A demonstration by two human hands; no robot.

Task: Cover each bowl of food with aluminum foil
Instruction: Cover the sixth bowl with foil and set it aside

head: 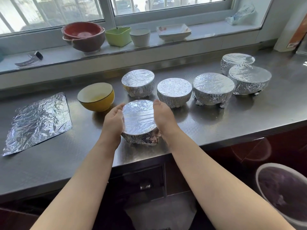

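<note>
A foil-wrapped bowl [139, 120] stands near the front edge of the steel counter [216, 120]. My left hand [114, 120] cups its left side and my right hand [162, 115] cups its right side, palms pressed against the foil. An uncovered yellow bowl [96, 96] sits just to the left behind it. A loose crumpled foil sheet [39, 122] lies flat at the far left. Several more foil-covered bowls stand behind and to the right: one at the back middle [137, 83], one beside it [174, 92], a third [213, 89] and others [249, 79] further right.
On the windowsill stand stacked red bowls [83, 36], a green container [118, 36], a white cup [140, 37] and a white dish [173, 31]. A roll [282, 35] stands at the far right. A bin [282, 193] sits below the counter at right.
</note>
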